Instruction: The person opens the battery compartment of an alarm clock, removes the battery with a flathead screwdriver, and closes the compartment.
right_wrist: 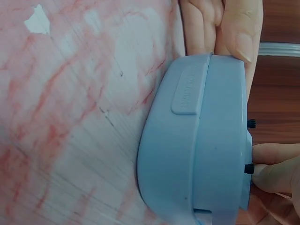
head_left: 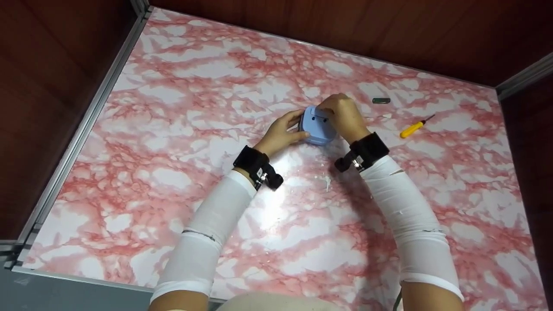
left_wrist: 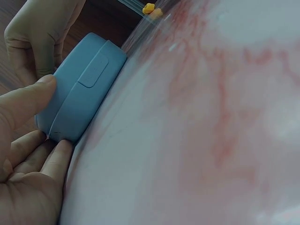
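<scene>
A light blue alarm clock (head_left: 319,133) lies face down on the table, its back turned up. Two black knobs (right_wrist: 249,168) stick out of that back, and a raised button (right_wrist: 188,91) with moulded lettering shows on its side. My left hand (head_left: 281,133) grips the clock from the left, thumb on the back edge and fingers low against its side. Over the far right part of the back, my right hand (head_left: 344,115) bends down with thumb and fingers pinched at a raised part beside the knobs. What lies between those fingertips is hidden.
Right of the hands lies a small dark green cylinder (head_left: 381,100) like a battery. Farther right is a yellow-handled screwdriver (head_left: 412,128), shaft pointing away. Dark wood panels (head_left: 345,26) border the marbled red-and-white table (head_left: 173,172).
</scene>
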Action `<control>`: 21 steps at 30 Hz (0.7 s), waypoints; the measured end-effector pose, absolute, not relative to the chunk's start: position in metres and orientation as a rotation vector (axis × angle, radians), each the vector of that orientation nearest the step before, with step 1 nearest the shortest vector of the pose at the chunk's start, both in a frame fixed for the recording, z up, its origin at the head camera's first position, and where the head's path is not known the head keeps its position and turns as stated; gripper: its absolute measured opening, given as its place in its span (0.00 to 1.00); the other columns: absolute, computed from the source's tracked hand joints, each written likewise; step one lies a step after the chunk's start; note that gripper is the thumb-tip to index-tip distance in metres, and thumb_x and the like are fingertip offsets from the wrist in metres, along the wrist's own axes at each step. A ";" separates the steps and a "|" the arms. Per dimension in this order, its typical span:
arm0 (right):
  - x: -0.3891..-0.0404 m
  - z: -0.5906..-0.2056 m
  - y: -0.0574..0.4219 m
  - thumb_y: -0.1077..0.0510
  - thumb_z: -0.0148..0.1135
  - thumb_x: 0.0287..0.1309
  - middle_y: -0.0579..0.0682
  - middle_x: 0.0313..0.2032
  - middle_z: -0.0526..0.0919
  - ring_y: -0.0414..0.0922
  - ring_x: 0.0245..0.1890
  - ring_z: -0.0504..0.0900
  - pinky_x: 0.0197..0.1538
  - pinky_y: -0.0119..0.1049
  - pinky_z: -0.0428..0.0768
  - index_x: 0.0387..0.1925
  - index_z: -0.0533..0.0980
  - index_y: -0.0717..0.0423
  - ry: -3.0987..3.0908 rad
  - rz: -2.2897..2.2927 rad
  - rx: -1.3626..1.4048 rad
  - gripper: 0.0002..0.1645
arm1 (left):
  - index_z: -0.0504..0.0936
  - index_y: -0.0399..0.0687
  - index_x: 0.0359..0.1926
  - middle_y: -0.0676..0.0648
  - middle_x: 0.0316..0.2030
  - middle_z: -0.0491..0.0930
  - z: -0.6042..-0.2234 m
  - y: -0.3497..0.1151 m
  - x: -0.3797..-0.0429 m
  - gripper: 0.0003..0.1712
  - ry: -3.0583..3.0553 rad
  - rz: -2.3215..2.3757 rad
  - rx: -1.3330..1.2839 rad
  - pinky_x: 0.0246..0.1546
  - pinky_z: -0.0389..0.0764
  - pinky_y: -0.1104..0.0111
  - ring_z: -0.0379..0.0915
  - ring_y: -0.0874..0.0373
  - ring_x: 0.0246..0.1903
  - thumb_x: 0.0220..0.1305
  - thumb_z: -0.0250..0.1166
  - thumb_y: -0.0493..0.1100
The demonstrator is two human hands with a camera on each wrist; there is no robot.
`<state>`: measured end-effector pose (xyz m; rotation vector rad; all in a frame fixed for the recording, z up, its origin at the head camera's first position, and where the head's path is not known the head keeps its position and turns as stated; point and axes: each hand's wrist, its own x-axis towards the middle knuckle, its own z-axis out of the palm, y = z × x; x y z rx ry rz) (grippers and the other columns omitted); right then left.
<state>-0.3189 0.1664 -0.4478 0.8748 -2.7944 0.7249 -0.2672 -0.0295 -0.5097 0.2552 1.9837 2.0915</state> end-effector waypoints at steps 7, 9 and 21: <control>-0.320 -0.450 0.167 0.77 0.61 0.60 0.62 0.39 0.87 0.60 0.44 0.81 0.53 0.50 0.79 0.38 0.87 0.67 -2.789 0.726 0.872 0.11 | 0.64 0.43 0.75 0.43 0.71 0.68 -0.509 -0.030 -0.268 0.42 2.011 2.082 0.265 0.60 0.75 0.71 0.63 0.54 0.71 0.63 0.72 0.35; -0.320 -0.450 0.166 0.77 0.61 0.60 0.62 0.38 0.87 0.60 0.44 0.82 0.53 0.50 0.80 0.37 0.87 0.67 -2.788 0.724 0.863 0.11 | 0.64 0.43 0.75 0.42 0.71 0.68 -0.509 -0.030 -0.268 0.42 2.004 2.089 0.271 0.60 0.75 0.72 0.63 0.53 0.71 0.63 0.72 0.35; -0.318 -0.452 0.163 0.75 0.61 0.62 0.62 0.37 0.86 0.59 0.43 0.82 0.51 0.50 0.80 0.37 0.87 0.67 -2.790 0.718 0.842 0.10 | 0.63 0.43 0.76 0.42 0.72 0.66 -0.508 -0.030 -0.268 0.43 1.953 2.102 0.241 0.60 0.76 0.69 0.62 0.52 0.72 0.63 0.72 0.34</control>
